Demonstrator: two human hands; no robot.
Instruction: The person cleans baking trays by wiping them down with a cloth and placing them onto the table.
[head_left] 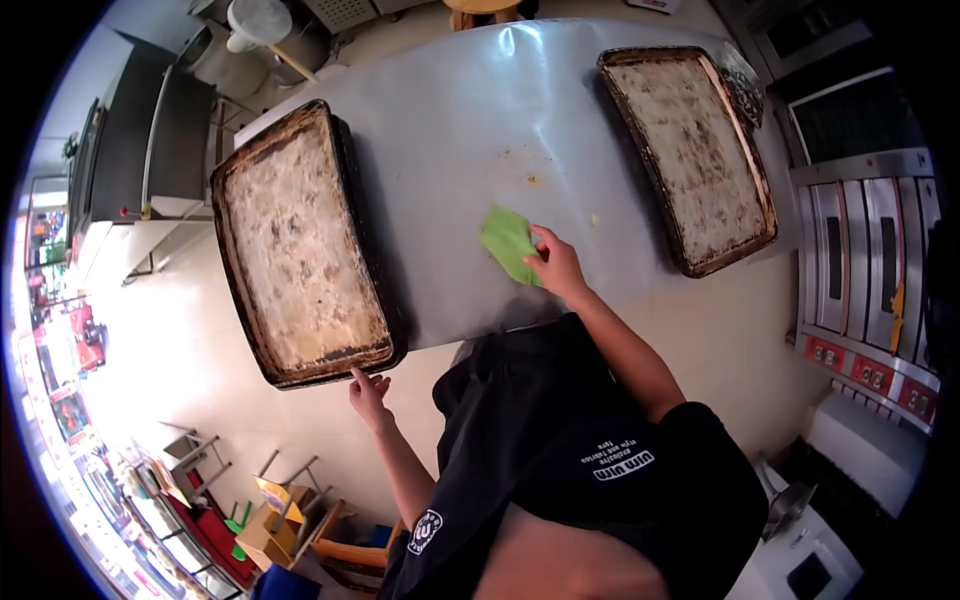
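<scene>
My right hand (557,265) is closed on a green cloth (509,243), pinched at its right edge over the metal tabletop (450,200). To the left lies a worn baking tray (295,245) with browned, scorched rims; another dark rim shows beneath its right side, so it seems stacked. My left hand (371,396) is at that tray's near edge, a fingertip at the rim and the fingers apart, not wrapped round it. Whether the fingertip touches the metal, I cannot tell. Brown crumbs (532,180) are on the tabletop beyond the cloth.
A second stained baking tray (690,160) lies at the table's right side, beside a dark patterned item (741,85). An oven bank (870,270) with red control panels stands at the right. Stools and boxes (270,535) are on the floor at lower left.
</scene>
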